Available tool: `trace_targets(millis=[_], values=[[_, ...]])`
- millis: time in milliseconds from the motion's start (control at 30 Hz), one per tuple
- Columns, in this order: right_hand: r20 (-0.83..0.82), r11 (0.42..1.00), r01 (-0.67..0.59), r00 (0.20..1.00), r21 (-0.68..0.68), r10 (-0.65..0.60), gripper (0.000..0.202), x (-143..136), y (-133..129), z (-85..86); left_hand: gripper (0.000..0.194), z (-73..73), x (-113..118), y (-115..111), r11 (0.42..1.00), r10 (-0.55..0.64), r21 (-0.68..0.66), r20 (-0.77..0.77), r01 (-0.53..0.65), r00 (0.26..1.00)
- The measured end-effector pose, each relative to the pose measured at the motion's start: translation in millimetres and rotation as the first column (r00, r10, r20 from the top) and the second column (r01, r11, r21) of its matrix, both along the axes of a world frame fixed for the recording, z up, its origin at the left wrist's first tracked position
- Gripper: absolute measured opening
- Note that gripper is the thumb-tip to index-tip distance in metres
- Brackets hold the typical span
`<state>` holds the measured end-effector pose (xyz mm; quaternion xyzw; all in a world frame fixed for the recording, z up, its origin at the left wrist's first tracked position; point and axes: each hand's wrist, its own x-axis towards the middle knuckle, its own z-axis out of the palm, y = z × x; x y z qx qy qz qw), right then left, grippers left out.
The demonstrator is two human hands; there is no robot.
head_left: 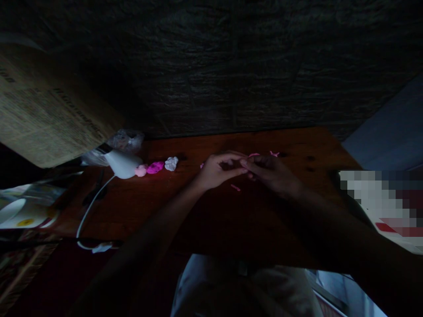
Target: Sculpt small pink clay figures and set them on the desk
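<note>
My left hand (220,169) and my right hand (272,174) meet fingertip to fingertip above the wooden table (132,207). Both pinch at one spot, and whatever lies between the fingertips is too small and dark to make out. Just below the hands lies a short pink strip (235,187). Behind my right hand is a thin pink piece (274,153), with another bit of pink (254,155) at its knuckles. A pink bit also shows at the left edge of my left hand. Further left, a white lump (171,164), a magenta lump (155,167) and a light pink lump (141,170) sit in a row.
A white lamp-like object (122,164) with a white cable (87,211) stands at the left, before crumpled clear plastic (127,141). Dark scissors-like handles (95,191) lie nearby. A white cup (24,213) is far left. Stone-patterned wall (211,66) rises behind the table.
</note>
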<state>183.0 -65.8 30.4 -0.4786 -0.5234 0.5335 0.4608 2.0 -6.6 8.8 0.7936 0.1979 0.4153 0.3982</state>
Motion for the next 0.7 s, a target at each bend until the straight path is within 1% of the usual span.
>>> trace_targets(millis=[167, 300, 467, 600, 700], values=[[0.059, 0.996, -0.028, 0.998, 0.09, 0.023, 0.056, 0.6, -0.9, 0.7, 0.022, 0.6, 0.3, -0.5, 1.0, 0.021, 0.003, 0.006, -0.021, 1.0], [0.061, 0.992, -0.052, 0.997, 0.112, 0.045, 0.055, 1.0, -0.6, -1.1, 0.024, 0.5, 1.6, -0.6, 1.0, 0.003, -0.021, 0.045, -0.002, 0.999], [0.072, 0.993, -0.063, 0.996, 0.103, 0.056, 0.056, 1.9, -0.2, -2.0, 0.02, -1.6, 2.8, 0.7, 0.997, -0.022, -0.075, 0.11, 0.03, 0.994], [0.097, 0.996, -0.025, 0.995, 0.09, 0.016, 0.061, 1.0, -0.5, -3.4, 0.019, -2.6, 1.8, 2.1, 0.999, 0.003, -0.049, 0.073, 0.001, 0.997], [0.101, 0.998, 0.007, 0.995, 0.066, -0.013, 0.063, -0.5, -1.3, -3.9, 0.018, -2.5, 1.2, 1.0, 0.999, 0.032, 0.018, 0.035, -0.032, 0.999]])
